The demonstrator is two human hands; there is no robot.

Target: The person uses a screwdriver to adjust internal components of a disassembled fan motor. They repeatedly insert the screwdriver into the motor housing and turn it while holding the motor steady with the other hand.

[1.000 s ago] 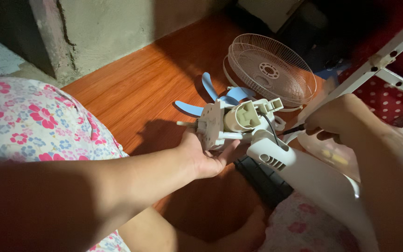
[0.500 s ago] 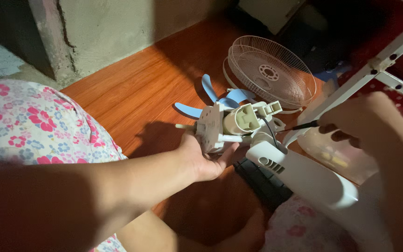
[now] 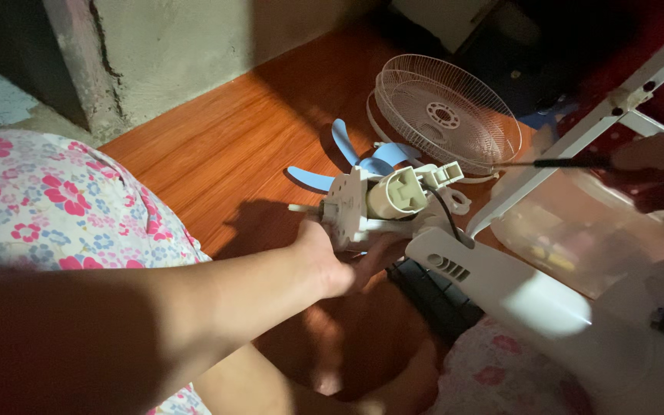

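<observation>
Fan motor (image 3: 382, 201) sits right above the left-hand fingers (image 3: 374, 253); fan blade (image 3: 351, 157) lies just beyond on the floor (image 3: 232, 146), fan guard (image 3: 447, 115) farther right behind it.

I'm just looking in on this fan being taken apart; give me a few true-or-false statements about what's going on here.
1. The left hand holds the white fan motor unit. True.
2. The blue fan blade is mounted on the motor. False: it lies on the wooden floor behind it.
3. The right hand holds a thin dark-handled tool. True.
4. The wire fan guard is black. False: it is white.
5. The right hand's tool points toward the guard's side. True.
</observation>
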